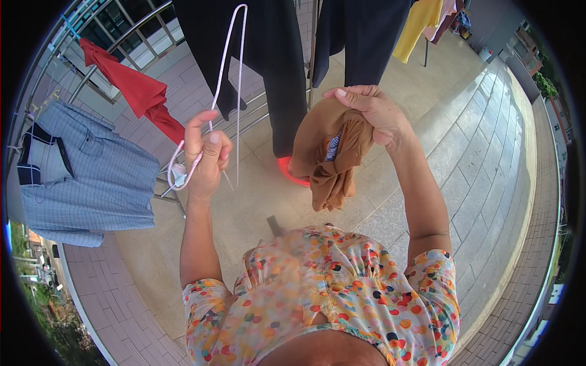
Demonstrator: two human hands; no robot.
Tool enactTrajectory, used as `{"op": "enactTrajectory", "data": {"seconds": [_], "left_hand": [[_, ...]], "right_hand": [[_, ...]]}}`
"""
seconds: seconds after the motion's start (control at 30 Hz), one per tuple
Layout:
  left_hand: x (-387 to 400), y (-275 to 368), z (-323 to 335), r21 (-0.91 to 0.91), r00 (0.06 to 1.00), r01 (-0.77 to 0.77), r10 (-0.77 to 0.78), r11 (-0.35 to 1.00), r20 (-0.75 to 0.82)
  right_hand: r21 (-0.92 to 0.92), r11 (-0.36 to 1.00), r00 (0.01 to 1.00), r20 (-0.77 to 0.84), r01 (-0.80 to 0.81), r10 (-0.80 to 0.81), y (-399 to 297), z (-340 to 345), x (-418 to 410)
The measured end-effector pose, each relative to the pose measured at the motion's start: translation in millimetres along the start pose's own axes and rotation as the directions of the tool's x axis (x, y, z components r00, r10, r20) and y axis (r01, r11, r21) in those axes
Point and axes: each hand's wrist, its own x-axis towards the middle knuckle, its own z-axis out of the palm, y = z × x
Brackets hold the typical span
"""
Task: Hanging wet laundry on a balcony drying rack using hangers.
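My left hand [207, 153] grips a white wire clothes hanger [223, 68] by its hook end, and the long loop of the hanger points up and away from me. From my right hand [373, 110] hangs a bunched brown garment [336, 151], pinched near its upper edge. A patch with blue and white stripes [333, 147] shows in the folds of the brown cloth. The two hands are apart, and the hanger does not touch the garment. Part of a red basin [288, 169] shows on the floor behind the brown cloth, which hides the rest of it.
Black trousers [284, 82] and dark trousers [371, 41] hang ahead. A red garment [132, 87] and a blue checked shirt [87, 178] hang from metal rails at left. Beyond the dark trousers hangs a yellow garment [416, 27]. A low tiled wall [542, 192] curves along the right.
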Motion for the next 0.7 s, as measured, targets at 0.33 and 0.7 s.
{"op": "enactTrajectory", "data": {"seconds": [0.33, 0.7], "left_hand": [[5.6, -0.1, 34.1, -0.281, 0.958, -0.061, 0.135, 0.958, 0.251], [32.8, -20.6, 50.8, -0.351, 0.842, -0.262, 0.39, 0.899, 0.372]], "right_hand": [[-0.313, 0.948, 0.998, -0.008, 0.054, -0.06, -9.8, -4.1, -0.1], [-0.133, 0.951, 0.92, 0.321, 0.279, -0.225, -67.9, 12.4, -22.2]]}}
